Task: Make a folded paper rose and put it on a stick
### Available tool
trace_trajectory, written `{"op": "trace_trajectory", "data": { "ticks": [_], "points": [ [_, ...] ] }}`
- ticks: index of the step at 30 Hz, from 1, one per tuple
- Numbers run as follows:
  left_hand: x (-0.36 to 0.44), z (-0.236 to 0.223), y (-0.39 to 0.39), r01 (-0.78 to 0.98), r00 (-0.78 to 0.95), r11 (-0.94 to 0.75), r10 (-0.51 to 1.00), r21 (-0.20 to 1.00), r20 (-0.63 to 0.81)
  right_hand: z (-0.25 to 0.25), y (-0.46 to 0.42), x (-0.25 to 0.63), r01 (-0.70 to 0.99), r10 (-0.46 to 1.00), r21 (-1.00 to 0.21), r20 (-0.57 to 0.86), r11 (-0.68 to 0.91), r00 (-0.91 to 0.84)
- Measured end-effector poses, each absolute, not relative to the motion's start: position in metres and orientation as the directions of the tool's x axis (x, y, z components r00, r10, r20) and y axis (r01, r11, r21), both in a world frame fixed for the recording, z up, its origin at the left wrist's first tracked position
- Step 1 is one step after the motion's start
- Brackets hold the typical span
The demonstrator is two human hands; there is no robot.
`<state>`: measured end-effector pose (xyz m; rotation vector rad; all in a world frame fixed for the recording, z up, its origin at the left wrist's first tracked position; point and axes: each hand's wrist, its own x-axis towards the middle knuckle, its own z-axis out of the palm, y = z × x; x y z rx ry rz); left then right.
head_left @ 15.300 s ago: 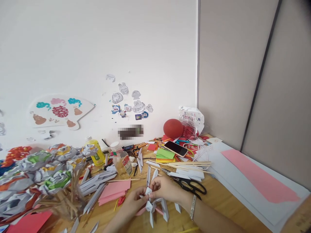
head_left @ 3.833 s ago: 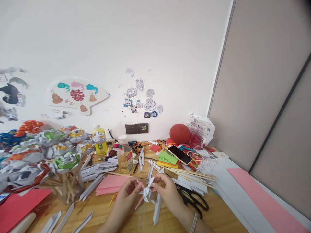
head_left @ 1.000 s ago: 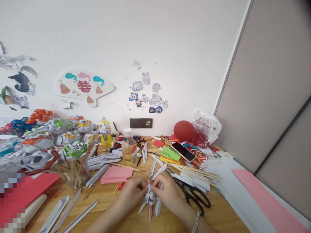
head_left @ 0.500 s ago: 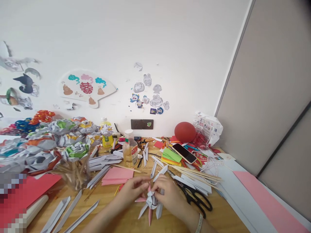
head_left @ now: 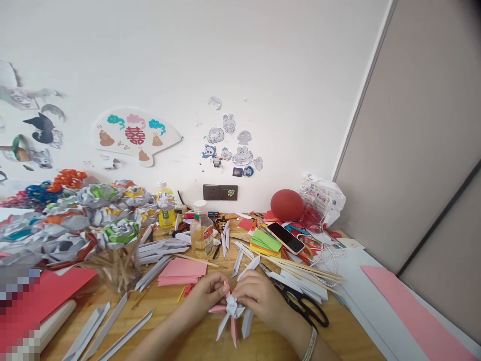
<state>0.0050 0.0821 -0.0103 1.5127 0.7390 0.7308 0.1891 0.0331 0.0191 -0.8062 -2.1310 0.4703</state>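
Observation:
Both my hands meet low in the middle of the wooden table. Between them is a folded paper piece made of white and pink pointed strips that hang down toward me. My left hand pinches it from the left, fingers curled. My right hand, with a bracelet at the wrist, grips it from the right, fingers closed over its top. A stack of pink paper lies just beyond my left hand, and black scissors lie right of my right hand.
A bundle of paper flowers on sticks fills the left. Folded white strips, a glue bottle, a yellow bottle, a phone, wooden skewers, a red ball and white and pink sheets surround my hands.
My hands have kept turning and pressing the folded piece, lifting it slightly. The view has held nearly still over the last second.

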Motion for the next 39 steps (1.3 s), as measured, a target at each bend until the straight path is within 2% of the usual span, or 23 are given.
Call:
{"op": "trace_trajectory", "data": {
  "ticks": [9, 17, 24, 31, 39],
  "points": [
    [0.0024, -0.0052, 0.0783, 0.043, 0.619, -0.048, 0.785, 0.998, 0.011, 0.0209, 0.0273, 0.1881, 0.415, 0.670, -0.533, 0.500, 0.737, -0.548],
    [0.0037, -0.0078, 0.0767, 0.030, 0.602, -0.064, 0.798, 0.997, 0.034, 0.0206, 0.0272, 0.1864, 0.463, 0.715, -0.548, 0.472, 0.697, -0.516],
    [0.0006, -0.0128, 0.0778, 0.014, 0.646, -0.034, 0.763, 0.999, 0.017, 0.0161, 0.0278, 0.1845, 0.433, 0.644, -0.478, 0.536, 0.764, -0.545],
    [-0.0006, -0.0135, 0.0817, 0.015, 0.620, -0.061, 0.783, 0.998, 0.038, 0.0191, 0.0265, 0.1838, 0.449, 0.707, -0.549, 0.491, 0.705, -0.509],
    [0.0009, -0.0136, 0.0787, -0.004, 0.650, -0.034, 0.760, 0.999, 0.028, 0.0223, 0.0251, 0.1817, 0.391, 0.687, -0.569, 0.539, 0.724, -0.488]
  ]
}}
